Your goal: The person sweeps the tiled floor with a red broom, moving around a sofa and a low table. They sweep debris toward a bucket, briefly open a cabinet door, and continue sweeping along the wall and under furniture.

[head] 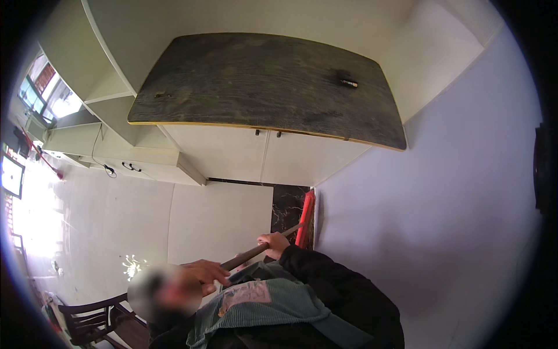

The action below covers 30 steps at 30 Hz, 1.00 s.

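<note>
A broom with a red head (307, 216) stands against the base of the wall at the right. Its brown handle (244, 258) slants up towards my body. My right hand (274, 244) is wrapped around the lower part of the handle. Near the upper end, my left hand (205, 274) rests with its fingers over the handle, and that end is hidden behind it. A blurred patch covers my left wrist. The broom's bristles touch a strip of dark marbled floor (285, 205) beside pale flooring.
Ahead, a dark wood-grain desktop (261, 83) with a small object (348, 83) on it overhangs white cupboard doors (231, 152). A pale wall (414, 209) bounds the right side. A dark wooden chair (102, 320) stands at lower left. A cable (109, 169) hangs by the left cabinet.
</note>
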{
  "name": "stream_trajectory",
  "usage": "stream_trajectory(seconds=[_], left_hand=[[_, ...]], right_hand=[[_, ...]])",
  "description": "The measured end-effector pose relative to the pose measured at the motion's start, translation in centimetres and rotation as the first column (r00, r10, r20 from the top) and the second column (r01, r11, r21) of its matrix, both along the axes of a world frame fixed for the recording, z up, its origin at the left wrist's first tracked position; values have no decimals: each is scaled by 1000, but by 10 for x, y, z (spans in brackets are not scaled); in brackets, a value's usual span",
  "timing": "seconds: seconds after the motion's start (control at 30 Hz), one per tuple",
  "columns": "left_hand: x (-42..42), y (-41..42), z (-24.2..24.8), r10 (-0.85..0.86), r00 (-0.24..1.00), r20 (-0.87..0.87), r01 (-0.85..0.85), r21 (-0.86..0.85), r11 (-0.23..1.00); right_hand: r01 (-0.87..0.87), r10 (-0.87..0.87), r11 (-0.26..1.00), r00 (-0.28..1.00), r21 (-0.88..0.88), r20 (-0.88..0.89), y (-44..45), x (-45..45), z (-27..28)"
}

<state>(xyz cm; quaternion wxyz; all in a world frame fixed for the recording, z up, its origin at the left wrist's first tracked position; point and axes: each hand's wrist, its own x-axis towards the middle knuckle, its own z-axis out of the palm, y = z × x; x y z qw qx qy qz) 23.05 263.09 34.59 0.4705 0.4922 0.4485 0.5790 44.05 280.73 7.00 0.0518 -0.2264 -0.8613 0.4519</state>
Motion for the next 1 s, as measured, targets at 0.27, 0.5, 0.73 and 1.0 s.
stream_trajectory(seconds=[0.27,0.5,0.73,1.0], left_hand=[[20,54,-74,-34,999,19,37,-174,984],[35,98,-117,116,975,191,-78,-196,978],[18,106,-113,160,987,7,-152,-278,948],[8,61,-123,398,914,-79,-399,-353,846]], right_hand=[[158,-169,985,955,64,243,46,13,-67],[210,-242,970,893,124,381,85,2,-108],[209,-215,976,970,62,116,76,-21,-103],[-14,16,1000,994,-23,112,57,-55,-132]])
